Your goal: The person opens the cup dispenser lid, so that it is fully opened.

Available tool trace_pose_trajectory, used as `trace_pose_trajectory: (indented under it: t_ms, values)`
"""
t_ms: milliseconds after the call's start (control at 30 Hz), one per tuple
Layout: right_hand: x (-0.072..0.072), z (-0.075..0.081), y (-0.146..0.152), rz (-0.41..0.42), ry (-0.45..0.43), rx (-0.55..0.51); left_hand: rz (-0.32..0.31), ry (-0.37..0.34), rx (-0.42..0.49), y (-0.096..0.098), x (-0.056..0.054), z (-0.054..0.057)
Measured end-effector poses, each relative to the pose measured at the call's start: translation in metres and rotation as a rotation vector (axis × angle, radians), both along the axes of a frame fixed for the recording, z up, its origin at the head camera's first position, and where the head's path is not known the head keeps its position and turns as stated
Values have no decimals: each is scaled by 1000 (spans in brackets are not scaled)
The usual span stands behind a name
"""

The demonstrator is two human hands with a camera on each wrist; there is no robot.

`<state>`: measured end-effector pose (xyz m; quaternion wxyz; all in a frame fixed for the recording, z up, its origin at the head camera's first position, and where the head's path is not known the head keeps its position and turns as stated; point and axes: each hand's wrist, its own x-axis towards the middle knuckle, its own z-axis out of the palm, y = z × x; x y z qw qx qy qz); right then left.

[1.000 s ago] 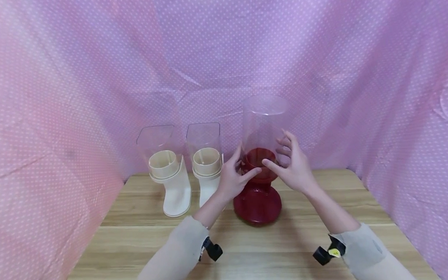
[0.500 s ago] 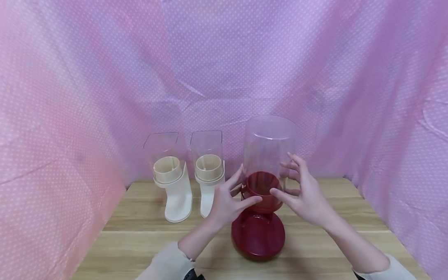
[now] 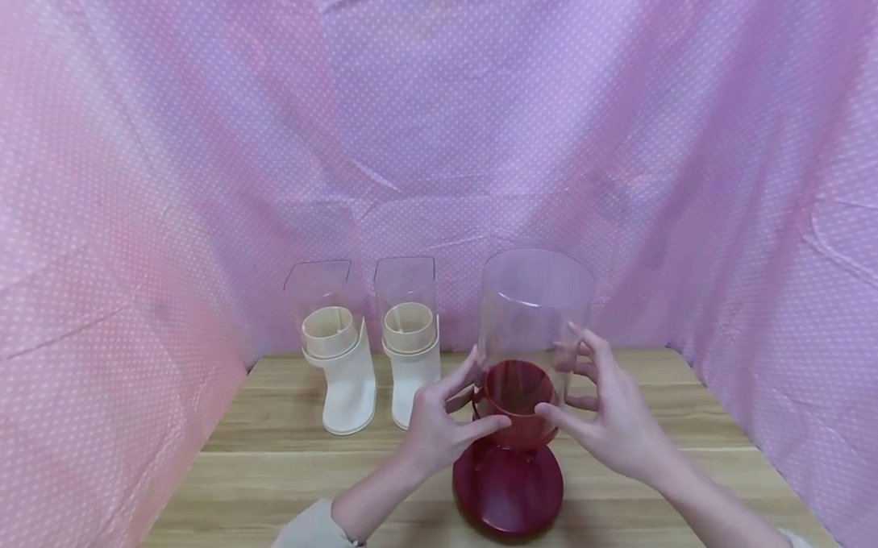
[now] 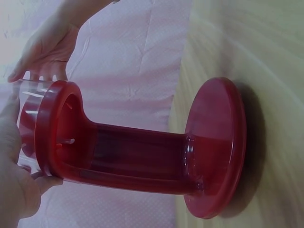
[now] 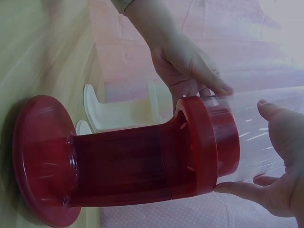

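A red cereal dispenser with a round base and a single upright neck stands in front of me, right of centre in the head view. From its red ring rises a clear cylinder, open at the top. My left hand holds it from the left and my right hand from the right, thumbs in front and fingers round the sides. In the left wrist view the ring's hollow underside shows, with small prongs inside. A shadow lies along the edge of the round base.
Two cream dispensers with clear square-topped containers stand to the left, one further out and one nearer the red one. All are on a wooden table. A pink dotted curtain hangs behind and at both sides.
Both hands have brought the red dispenser closer to me, down the head view. Their grip round the clear cylinder looks the same. The cream dispensers stay put; the head view has shifted slightly.
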<state>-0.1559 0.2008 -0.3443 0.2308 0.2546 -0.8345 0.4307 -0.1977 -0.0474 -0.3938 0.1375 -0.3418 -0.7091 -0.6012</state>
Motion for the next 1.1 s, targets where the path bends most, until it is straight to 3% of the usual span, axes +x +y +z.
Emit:
trace_pose_trajectory:
  t_ms: [367,900,1000,1100]
  values:
    - [14,-15,-3,0,-6,36,-18,-28,10,-7,15,-18]
    - [20,-19,2,-32,6,39,-13,35,27,-5,14,-25]
    - [21,-20,4,-46,7,35,-79,16,37,-12,6,-30]
    - [22,-20,6,-32,17,17,-191,-30,17,-19,-7,-33]
